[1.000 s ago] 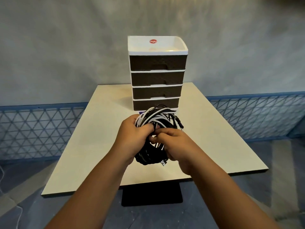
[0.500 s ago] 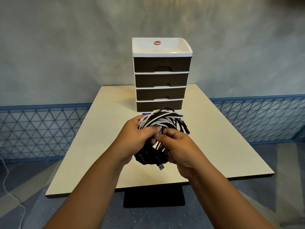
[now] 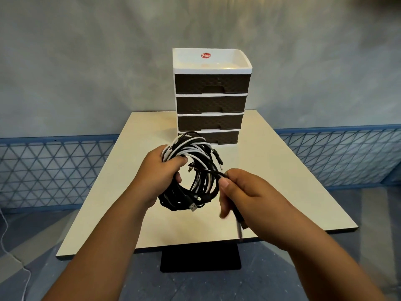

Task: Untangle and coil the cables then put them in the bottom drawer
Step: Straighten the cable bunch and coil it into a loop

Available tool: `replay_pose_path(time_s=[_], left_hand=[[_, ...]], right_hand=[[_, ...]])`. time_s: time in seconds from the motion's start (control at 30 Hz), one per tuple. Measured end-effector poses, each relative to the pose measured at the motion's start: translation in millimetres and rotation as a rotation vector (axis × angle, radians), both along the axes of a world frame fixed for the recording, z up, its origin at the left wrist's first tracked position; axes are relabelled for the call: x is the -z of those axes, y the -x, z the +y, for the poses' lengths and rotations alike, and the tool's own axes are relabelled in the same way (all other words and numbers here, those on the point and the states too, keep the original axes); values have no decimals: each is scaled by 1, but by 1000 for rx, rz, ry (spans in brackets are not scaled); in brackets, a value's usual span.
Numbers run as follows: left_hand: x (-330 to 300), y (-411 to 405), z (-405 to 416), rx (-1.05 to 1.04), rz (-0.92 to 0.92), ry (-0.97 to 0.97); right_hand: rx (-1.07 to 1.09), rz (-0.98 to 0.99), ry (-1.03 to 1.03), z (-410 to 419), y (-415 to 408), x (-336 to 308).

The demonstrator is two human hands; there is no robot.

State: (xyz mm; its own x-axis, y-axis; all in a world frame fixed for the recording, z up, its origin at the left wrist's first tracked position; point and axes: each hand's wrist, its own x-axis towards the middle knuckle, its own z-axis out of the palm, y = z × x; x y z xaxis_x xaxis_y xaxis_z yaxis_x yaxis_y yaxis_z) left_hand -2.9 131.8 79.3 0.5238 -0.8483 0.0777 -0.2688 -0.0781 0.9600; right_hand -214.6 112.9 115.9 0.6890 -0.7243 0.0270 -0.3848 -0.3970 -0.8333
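A tangled bundle of black and white cables hangs above the table, looped into a rough ring. My left hand grips the bundle at its upper left side. My right hand pinches one black cable that runs out of the bundle to the right; its plug end hangs below that hand. A USB plug sticks out at the bundle's bottom. Behind the bundle stands a drawer unit with dark drawer fronts; its bottom drawer is pushed in and partly hidden by the cables.
The drawer unit stands at the back middle of a cream table on a black pedestal base. A blue lattice panel runs along the grey wall. A thin white cord lies on the floor at the left.
My right hand has moved away from the bundle to the right and pulled one black cable end out of it. The left hand keeps its grip on the bundle.
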Motion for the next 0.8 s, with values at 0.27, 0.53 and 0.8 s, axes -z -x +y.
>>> replay_pose_path(time_s=[0.27, 0.53, 0.8], left_hand=[[-7, -10, 10, 104, 4, -25], [-44, 5, 36, 570, 137, -59], [-57, 30, 46, 849, 296, -62]], right_hand=[[-188, 311, 505, -22, 47, -37], [-251, 27, 432, -78, 93, -40], [-406, -529, -82, -92, 67, 2]])
